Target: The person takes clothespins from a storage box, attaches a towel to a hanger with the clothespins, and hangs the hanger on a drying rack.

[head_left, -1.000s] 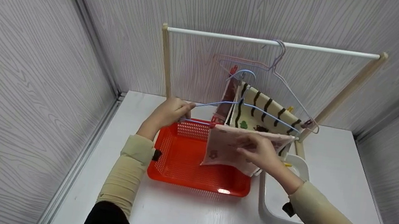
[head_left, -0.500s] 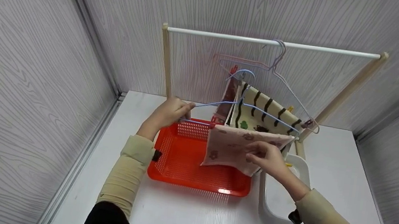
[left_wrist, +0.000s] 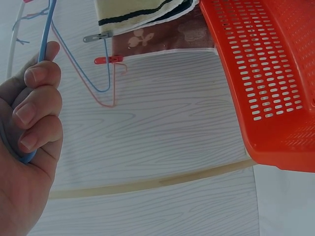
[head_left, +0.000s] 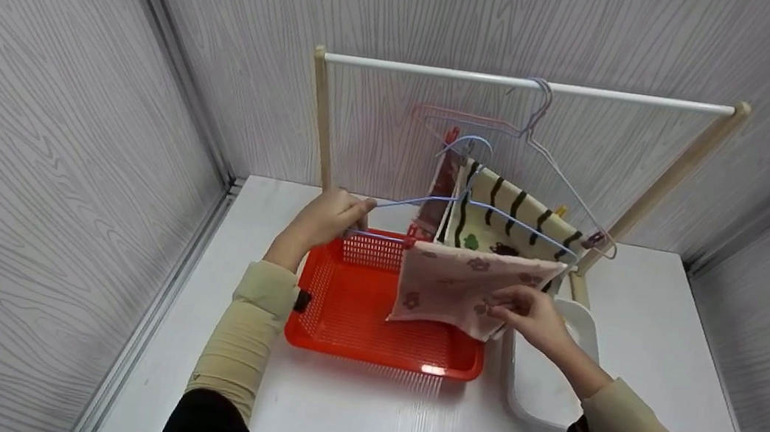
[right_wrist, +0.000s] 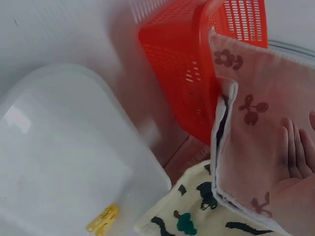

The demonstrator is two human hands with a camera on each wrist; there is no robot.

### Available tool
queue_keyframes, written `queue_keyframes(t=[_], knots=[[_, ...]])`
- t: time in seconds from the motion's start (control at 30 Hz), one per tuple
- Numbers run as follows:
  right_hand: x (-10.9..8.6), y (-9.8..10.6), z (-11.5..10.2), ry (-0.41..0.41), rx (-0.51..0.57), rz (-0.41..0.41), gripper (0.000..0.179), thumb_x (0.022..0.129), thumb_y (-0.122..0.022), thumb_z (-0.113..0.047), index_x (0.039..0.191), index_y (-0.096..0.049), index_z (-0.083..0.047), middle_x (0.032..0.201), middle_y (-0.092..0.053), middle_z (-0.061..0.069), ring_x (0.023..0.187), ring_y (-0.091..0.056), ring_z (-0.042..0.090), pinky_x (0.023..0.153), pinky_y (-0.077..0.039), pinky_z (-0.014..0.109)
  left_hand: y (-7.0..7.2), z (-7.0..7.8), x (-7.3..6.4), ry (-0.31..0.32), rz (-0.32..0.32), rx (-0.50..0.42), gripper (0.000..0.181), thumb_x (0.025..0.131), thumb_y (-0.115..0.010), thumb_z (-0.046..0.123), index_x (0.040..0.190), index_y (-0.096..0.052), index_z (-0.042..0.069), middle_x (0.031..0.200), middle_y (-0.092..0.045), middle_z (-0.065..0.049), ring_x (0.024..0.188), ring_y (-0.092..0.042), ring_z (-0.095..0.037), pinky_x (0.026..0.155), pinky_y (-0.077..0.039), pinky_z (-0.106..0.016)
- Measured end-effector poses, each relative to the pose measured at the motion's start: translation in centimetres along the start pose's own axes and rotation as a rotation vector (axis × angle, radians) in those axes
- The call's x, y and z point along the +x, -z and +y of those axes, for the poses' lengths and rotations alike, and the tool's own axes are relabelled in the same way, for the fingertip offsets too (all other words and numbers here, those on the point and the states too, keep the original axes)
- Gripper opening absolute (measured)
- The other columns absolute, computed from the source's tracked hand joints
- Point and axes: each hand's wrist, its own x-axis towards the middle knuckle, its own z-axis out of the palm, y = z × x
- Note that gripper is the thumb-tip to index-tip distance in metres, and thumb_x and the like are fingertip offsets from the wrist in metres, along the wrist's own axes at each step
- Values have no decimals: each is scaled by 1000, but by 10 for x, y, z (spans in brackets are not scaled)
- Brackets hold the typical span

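Note:
My left hand (head_left: 329, 217) grips the left end of a blue hanger (head_left: 421, 198); in the left wrist view its fingers (left_wrist: 43, 103) curl round the blue wire. A pink cloth (head_left: 443, 283) with flower prints drapes over the hanger's lower bar, a red clothespin (head_left: 410, 242) at its left top corner. In front of the cloth's right part is my right hand (head_left: 531, 317), fingers loosely bent. The right wrist view shows those fingers (right_wrist: 295, 152) fairly straight against the pink cloth, nothing visible in them; whether they touch it I cannot tell.
Below stands a red basket (head_left: 338, 344), with a white tray (head_left: 517, 397) to its right. A yellow clothespin (right_wrist: 103, 220) lies in the tray. Behind, a rack bar (head_left: 434, 71) carries hangers with a striped cream cloth (head_left: 516, 211) and a brown-red cloth (head_left: 436, 193).
My right hand has moved right and down across the pink cloth, towards the white tray. The left hand and the blue hanger have stayed in place.

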Motion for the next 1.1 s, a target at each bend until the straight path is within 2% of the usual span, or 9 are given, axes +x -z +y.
queue_keyframes(t=[0.17, 0.33, 0.57, 0.67, 0.8, 0.93, 1.1], knots=[[-7, 5, 13, -49, -16, 33, 26, 96, -76, -3, 116, -72, 12, 111, -75, 30, 84, -68, -2, 74, -55, 13, 0, 0, 0, -5, 5, 9, 58, 114, -46, 36, 84, -78, -2, 84, -76, -18, 75, -68, -27, 81, -63, -50], [-15, 9, 26, -95, -15, 52, 28, 97, -76, -6, 118, -70, 12, 114, -75, 30, 86, -68, -2, 76, -55, 13, -1, -1, 0, 8, 12, 24, 58, 114, -45, 36, 82, -78, 1, 83, -76, -16, 75, -68, -27, 81, -62, -49], [-25, 19, 45, -155, 103, 85, 36, 98, -75, -7, 127, -66, 14, 117, -74, 29, 88, -69, -4, 80, -57, 15, -2, -1, -1, 13, 16, 34, 61, 114, -44, 41, 82, -78, 2, 84, -76, -16, 77, -68, -27, 82, -63, -49], [-29, 24, 54, -170, 137, 102, 38, 99, -73, -5, 129, -63, 17, 115, -75, 26, 88, -70, -4, 81, -58, 16, -2, -1, -1, 2, 16, 29, 64, 114, -43, 43, 81, -78, 1, 83, -76, -16, 73, -66, -25, 78, -62, -48], [-33, 32, 65, -201, 168, 141, 38, 100, -70, -3, 130, -62, 19, 111, -78, 18, 88, -71, -5, 82, -60, 17, -2, -2, -2, -15, 15, 26, 72, 113, -40, 51, 81, -79, -1, 82, -77, -16, 70, -66, -23, 75, -62, -47], [-35, 40, 75, -246, 180, 171, 41, 102, -71, -7, 132, -61, 18, 104, -78, 3, 88, -71, -5, 82, -60, 17, -1, -3, -2, -18, 17, 29, 79, 111, -37, 60, 82, -79, -1, 83, -77, -16, 73, -69, -27, 79, -63, -49], [-38, 49, 89, -309, 179, 194, 44, 103, -71, -11, 135, -59, 17, 101, -77, -3, 87, -70, -5, 83, -60, 16, -1, -2, -2, -10, 18, 22, 72, 114, -40, 50, 82, -79, -1, 83, -77, -17, 76, -70, -31, 81, -63, -50]])
